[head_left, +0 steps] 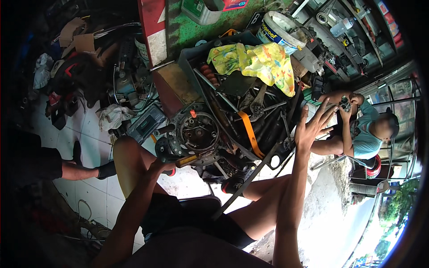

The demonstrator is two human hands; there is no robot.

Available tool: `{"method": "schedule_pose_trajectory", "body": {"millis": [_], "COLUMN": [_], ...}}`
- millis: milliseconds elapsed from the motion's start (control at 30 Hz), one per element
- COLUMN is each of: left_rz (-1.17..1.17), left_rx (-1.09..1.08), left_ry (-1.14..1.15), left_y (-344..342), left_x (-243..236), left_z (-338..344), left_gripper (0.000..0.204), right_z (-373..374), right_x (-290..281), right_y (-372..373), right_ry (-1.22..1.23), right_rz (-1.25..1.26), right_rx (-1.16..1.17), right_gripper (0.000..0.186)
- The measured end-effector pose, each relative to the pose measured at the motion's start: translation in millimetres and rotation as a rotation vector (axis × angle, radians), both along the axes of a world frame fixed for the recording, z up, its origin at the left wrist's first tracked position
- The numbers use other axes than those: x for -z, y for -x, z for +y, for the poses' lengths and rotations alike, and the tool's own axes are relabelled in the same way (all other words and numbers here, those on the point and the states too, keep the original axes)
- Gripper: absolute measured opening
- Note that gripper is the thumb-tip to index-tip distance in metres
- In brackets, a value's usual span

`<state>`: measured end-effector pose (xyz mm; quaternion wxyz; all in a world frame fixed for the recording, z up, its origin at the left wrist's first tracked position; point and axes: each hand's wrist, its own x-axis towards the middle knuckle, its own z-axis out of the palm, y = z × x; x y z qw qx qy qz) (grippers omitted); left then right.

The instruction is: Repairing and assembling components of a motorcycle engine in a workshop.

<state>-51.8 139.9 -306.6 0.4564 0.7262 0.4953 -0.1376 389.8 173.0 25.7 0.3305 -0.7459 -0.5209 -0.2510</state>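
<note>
My left hand (157,167) is closed round a tool with a yellow-brown handle (187,161); its other end is too dark to name. That handle points right, just below a round metal wheel hub (197,130) with a ring of holes and an orange piece on its rim. My right hand (312,126) is raised with its fingers spread and holds nothing. It is nearest the right side of a dark tool tray (187,57) full of wrenches, bars and sockets. An orange strap-like piece (250,133) hangs over the tray's near edge.
A yellow patterned cloth (254,62) and a white bucket (282,32) are at the tray's far side. A person (367,129) in a teal shirt sits at right, holding a small metal part. Dark machine parts, a rag (115,117) and a grey case (146,123) crowd the left.
</note>
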Motion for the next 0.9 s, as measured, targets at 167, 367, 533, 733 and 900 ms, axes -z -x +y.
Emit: {"method": "schedule_pose_trajectory", "body": {"millis": [167, 367, 533, 733, 900], "left_rz": [0.005, 0.014, 0.017, 0.012, 0.012], "left_rx": [-0.035, -0.065, -0.105, -0.17, -0.238], "left_ry": [0.061, 0.116, 0.157, 0.216, 0.259], "left_y": [2, 28, 29, 21, 26], "left_x": [1, 0, -4, -10, -16], "left_z": [9, -4, -3, 9, 6], "left_gripper": [0.047, 0.047, 0.047, 0.047, 0.047], "right_z": [-1, 3, 5, 3, 7], "right_x": [6, 26, 28, 27, 30], "right_y": [-5, -32, -34, -37, -30], "right_ry": [0.181, 0.454, 0.502, 0.511, 0.499], "right_rz": [-0.055, 0.124, 0.164, 0.177, 0.187], "right_rx": [-0.054, -0.247, -0.194, -0.195, -0.225], "right_gripper": [0.072, 0.056, 0.057, 0.057, 0.057]}}
